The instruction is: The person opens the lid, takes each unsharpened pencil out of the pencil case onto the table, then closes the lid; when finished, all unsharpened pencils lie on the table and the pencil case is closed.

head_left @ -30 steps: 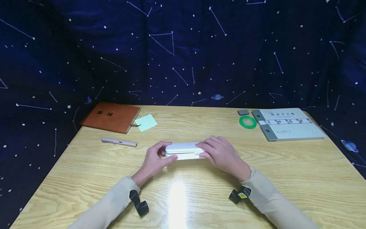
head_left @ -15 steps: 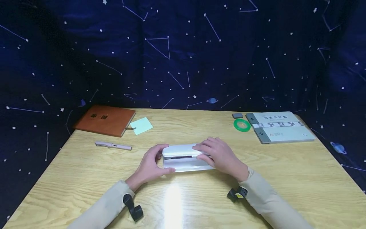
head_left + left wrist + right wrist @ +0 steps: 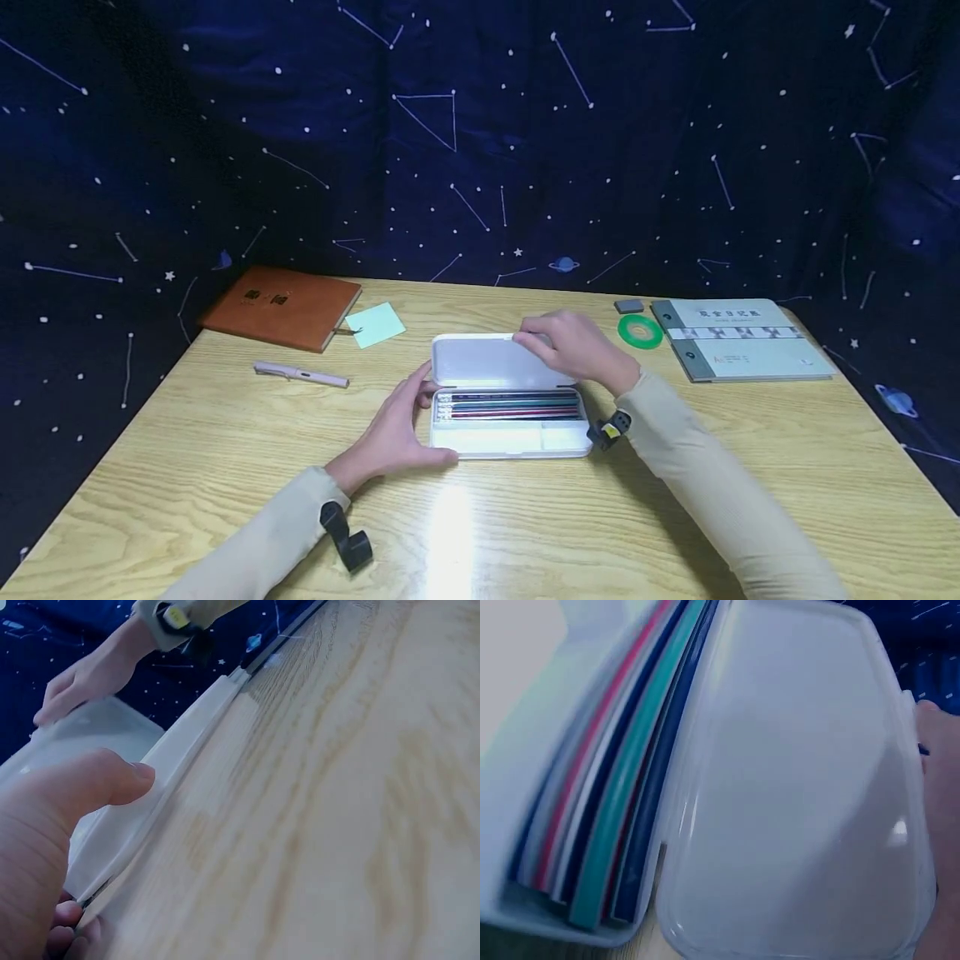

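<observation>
A white pencil case (image 3: 487,438) lies with its lid (image 3: 487,362) swung up and back. Inside, several pencils (image 3: 510,406) in dark blue, teal and red lie side by side along the hinge. My left hand (image 3: 390,433) grips the case's left end, thumb at the front edge and fingers round behind; the left wrist view shows that thumb against the white front wall. At the lid's upper right edge my right hand (image 3: 577,350) holds the rim between thumb and fingers. The right wrist view shows the lid's inner face close up; most of that hand is out of frame there.
On the wooden table (image 3: 225,467), a brown notebook (image 3: 281,308), pale green sticky notes (image 3: 377,323) and a lilac pen (image 3: 302,374) lie left. A grey eraser (image 3: 628,306), green tape roll (image 3: 640,331) and pale ledger book (image 3: 742,337) lie right. A starry curtain (image 3: 480,167) hangs behind.
The case lid has gone from nearly closed to swung back, and the pencils have come into sight. My right hand has moved up and away with the lid; my left stays at the left end.
</observation>
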